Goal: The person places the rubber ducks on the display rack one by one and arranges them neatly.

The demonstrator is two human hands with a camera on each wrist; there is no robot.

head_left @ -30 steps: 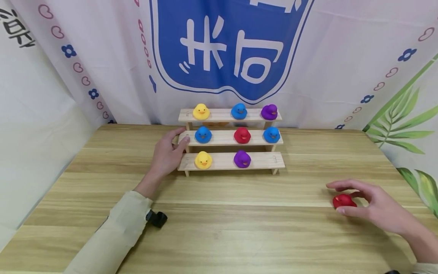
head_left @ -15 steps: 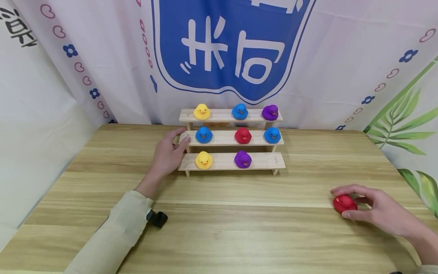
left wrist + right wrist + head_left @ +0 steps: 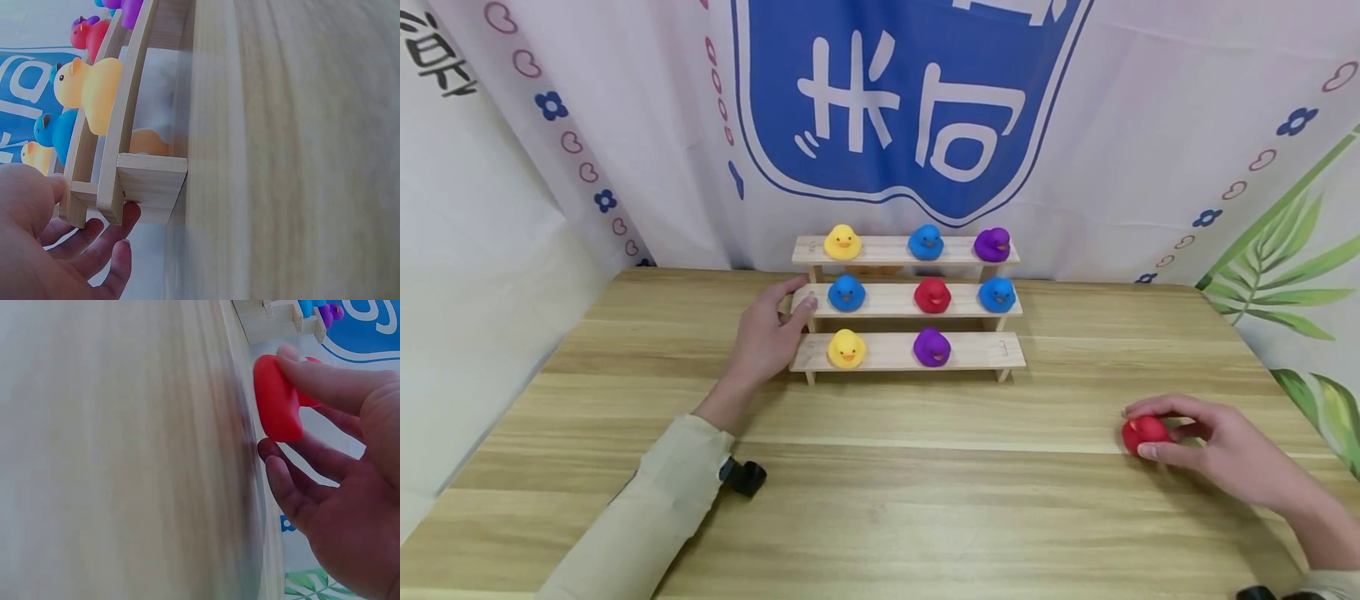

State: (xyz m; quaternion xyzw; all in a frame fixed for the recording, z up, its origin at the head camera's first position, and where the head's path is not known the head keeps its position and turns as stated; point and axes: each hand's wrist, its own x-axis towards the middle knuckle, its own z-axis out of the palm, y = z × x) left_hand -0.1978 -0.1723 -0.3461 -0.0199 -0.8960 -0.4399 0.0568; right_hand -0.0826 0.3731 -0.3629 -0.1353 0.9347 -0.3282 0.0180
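Note:
A three-step wooden display stand (image 3: 970,352) bears several rubber ducks. My left hand (image 3: 767,333) grips its left end, thumb on the middle step; in the left wrist view the fingers curl beneath the steps. At far right, my right hand (image 3: 1232,454) pinches a red rubber duck (image 3: 1142,435) between thumb and fingers, close over the table. In the right wrist view the thumb lies along the side of the red duck (image 3: 276,403). The bottom step carries a yellow duck (image 3: 847,350) and a purple duck (image 3: 932,347), with bare wood at its right end.
On the middle step sit a blue duck (image 3: 847,293), a red duck (image 3: 932,296) and another blue duck (image 3: 997,295). Yellow, blue and purple ducks line the top step (image 3: 880,248). A printed curtain (image 3: 685,167) hangs behind the wooden table (image 3: 880,500).
My right hand has closed its thumb and fingers on the red duck and moved it slightly left and away from me. The left hand stays on the stand.

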